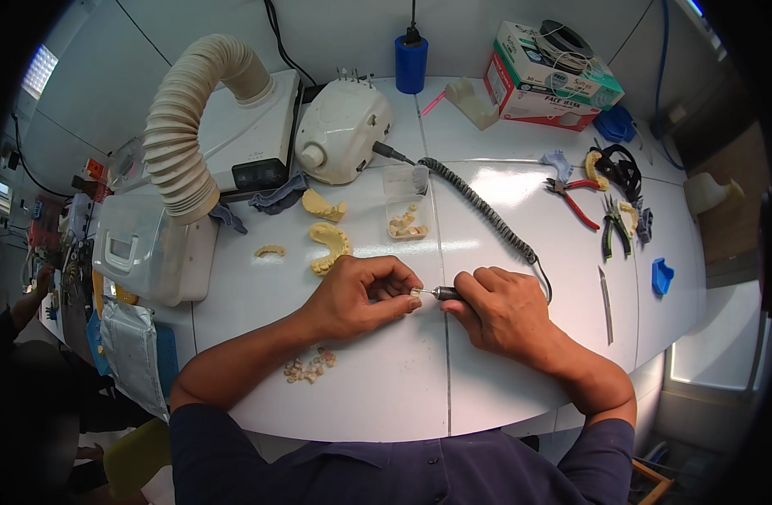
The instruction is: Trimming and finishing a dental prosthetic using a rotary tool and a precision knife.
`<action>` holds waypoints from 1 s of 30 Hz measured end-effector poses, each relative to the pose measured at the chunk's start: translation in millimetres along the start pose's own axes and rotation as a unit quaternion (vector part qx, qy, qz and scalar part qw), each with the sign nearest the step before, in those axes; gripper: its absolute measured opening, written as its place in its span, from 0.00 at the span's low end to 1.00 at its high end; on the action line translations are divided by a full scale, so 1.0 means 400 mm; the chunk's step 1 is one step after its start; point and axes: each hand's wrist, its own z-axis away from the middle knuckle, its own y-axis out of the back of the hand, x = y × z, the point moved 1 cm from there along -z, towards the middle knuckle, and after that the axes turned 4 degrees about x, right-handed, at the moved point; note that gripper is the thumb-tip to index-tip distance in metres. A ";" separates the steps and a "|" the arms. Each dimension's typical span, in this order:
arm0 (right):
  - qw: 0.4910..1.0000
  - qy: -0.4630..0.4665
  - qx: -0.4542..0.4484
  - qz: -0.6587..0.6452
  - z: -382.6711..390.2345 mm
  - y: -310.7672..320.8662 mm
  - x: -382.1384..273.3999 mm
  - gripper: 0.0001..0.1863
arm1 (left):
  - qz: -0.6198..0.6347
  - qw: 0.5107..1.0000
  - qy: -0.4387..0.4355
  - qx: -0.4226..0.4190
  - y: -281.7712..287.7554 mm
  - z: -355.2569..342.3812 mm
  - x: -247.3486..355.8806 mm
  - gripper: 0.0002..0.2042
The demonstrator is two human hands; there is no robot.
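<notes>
My left hand (361, 296) pinches a small pale piece, perhaps a denture tooth (415, 294), between thumb and fingers; most of it is hidden. In my right hand (511, 316) is a black rotary handpiece (447, 293), its thin metal bur pointing left and meeting the piece, or very near it. A coiled cord (479, 206) runs from the white control unit (340, 135) towards the handpiece. Beyond my left hand lie yellow plaster dental models (329, 244) and a clear box (409, 233) of tooth-like pieces. Several more loose pieces (306, 369) are heaped beside my left forearm.
A ribbed extraction hose (174, 135) arches over the left side, above a plastic case (146, 252). Red-handled pliers (578, 202), black-and-green pliers (615, 227) and a thin metal blade (606, 305) lie to the right. Stacked cartons (542, 84) and a blue cylinder (411, 66) stand at the back.
</notes>
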 end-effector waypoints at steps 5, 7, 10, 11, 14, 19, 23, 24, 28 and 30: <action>1.000 0.007 -0.004 -0.001 -0.001 0.004 0.002 0.18 | -0.013 1.000 0.001 -0.002 0.000 -0.001 0.005 0.11; 1.000 0.005 -0.007 -0.003 -0.001 0.005 0.004 0.18 | -0.010 1.000 0.002 -0.002 0.000 -0.001 0.004 0.10; 1.000 0.002 -0.012 -0.008 -0.001 0.006 0.005 0.18 | -0.028 0.999 -0.017 -0.001 0.001 0.001 0.011 0.10; 1.000 0.003 -0.012 -0.009 -0.003 0.008 0.006 0.19 | -0.027 0.999 -0.017 -0.001 0.001 0.000 0.012 0.10; 1.000 0.009 -0.003 -0.018 0.001 0.005 0.009 0.19 | -0.026 1.000 -0.006 -0.003 0.002 0.001 0.015 0.10; 1.000 0.011 -0.017 -0.013 0.002 0.006 0.008 0.19 | -0.048 0.999 -0.023 -0.009 0.003 0.000 0.023 0.10; 1.000 0.001 -0.009 -0.002 -0.001 0.003 0.002 0.18 | -0.032 0.999 -0.006 -0.010 0.005 0.002 0.022 0.10; 1.000 0.001 -0.013 -0.004 -0.003 0.005 0.001 0.18 | -0.041 0.999 -0.013 -0.013 0.007 0.000 0.023 0.10; 1.000 0.006 -0.022 0.002 -0.007 0.004 -0.001 0.18 | -0.048 0.998 -0.028 -0.011 0.009 -0.001 0.026 0.09; 1.000 -0.001 -0.023 0.006 -0.006 0.005 -0.001 0.18 | -0.044 0.998 -0.033 -0.012 0.006 -0.001 0.023 0.09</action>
